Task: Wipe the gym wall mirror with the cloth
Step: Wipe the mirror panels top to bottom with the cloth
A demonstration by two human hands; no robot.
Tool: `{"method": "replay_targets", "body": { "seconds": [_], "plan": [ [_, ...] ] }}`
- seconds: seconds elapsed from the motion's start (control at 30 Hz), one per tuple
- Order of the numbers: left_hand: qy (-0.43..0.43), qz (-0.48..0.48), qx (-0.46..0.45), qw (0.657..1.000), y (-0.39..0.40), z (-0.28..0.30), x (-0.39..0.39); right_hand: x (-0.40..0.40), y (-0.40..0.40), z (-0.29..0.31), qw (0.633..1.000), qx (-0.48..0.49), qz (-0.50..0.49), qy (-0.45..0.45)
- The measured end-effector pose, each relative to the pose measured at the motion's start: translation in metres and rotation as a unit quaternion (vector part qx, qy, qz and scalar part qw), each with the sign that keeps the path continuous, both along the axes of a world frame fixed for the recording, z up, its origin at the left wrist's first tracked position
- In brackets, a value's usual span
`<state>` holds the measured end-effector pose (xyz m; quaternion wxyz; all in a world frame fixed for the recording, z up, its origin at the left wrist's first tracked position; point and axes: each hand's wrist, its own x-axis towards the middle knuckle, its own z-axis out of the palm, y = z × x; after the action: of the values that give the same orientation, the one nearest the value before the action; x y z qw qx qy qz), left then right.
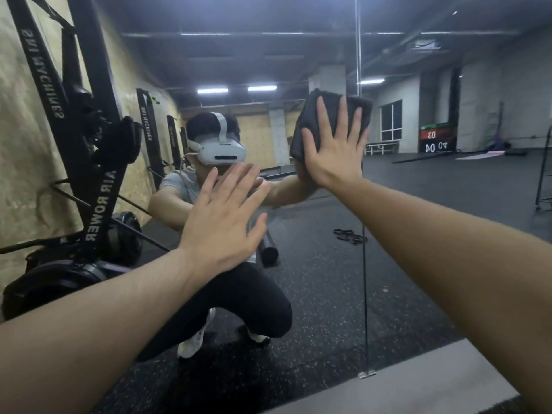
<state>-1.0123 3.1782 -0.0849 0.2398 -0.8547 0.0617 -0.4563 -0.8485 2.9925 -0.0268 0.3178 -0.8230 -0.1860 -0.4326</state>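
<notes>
Right hand [336,153], fingers spread flat, pressed dark cloth [310,121] against mirror [298,55]. Left hand [222,225], fingers straight, lay flat on glass.

At nine o'clock a black air rower [89,162] stands upright against a tan wall [18,130]. At the centre lies a black speckled rubber floor [322,294], with a black cylinder [268,252] and a small tangle of black straps [349,236] on it. At three o'clock sits a numbered box [437,141], and at five o'clock a grey ledge [418,380].
</notes>
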Motion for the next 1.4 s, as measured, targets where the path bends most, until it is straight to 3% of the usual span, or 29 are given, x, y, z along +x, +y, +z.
{"method": "replay_targets", "body": {
  "seconds": [0.17,0.37,0.53,0.73,0.9,1.07,1.3,1.4],
  "plan": [
    [0.011,0.012,-0.017,1.000,-0.011,0.008,0.010,0.015,-0.008,-0.013,0.998,0.006,-0.015,-0.054],
    [0.023,0.008,0.004,1.000,0.004,-0.031,0.010,0.026,-0.022,-0.125,0.995,-0.017,-0.021,-0.100],
    [0.031,-0.015,0.008,0.999,-0.005,-0.052,0.007,0.015,-0.014,-0.189,0.999,-0.001,-0.027,-0.021],
    [0.020,-0.021,-0.010,1.000,0.003,-0.048,-0.009,-0.019,0.026,-0.171,0.996,0.059,-0.010,0.073],
    [0.003,0.015,-0.032,0.999,0.043,-0.039,-0.034,-0.057,0.100,-0.166,0.999,-0.022,0.023,-0.038],
    [0.011,0.038,-0.053,0.998,0.065,-0.037,-0.053,-0.091,0.149,-0.175,0.969,-0.200,0.062,-0.130],
    [0.022,0.031,-0.069,0.997,0.050,-0.047,-0.040,-0.053,0.089,-0.178,0.947,-0.198,0.088,-0.237],
    [0.025,0.021,-0.060,0.998,0.038,-0.055,-0.029,-0.033,0.053,-0.185,0.957,-0.175,0.055,-0.224]
  ]
}}
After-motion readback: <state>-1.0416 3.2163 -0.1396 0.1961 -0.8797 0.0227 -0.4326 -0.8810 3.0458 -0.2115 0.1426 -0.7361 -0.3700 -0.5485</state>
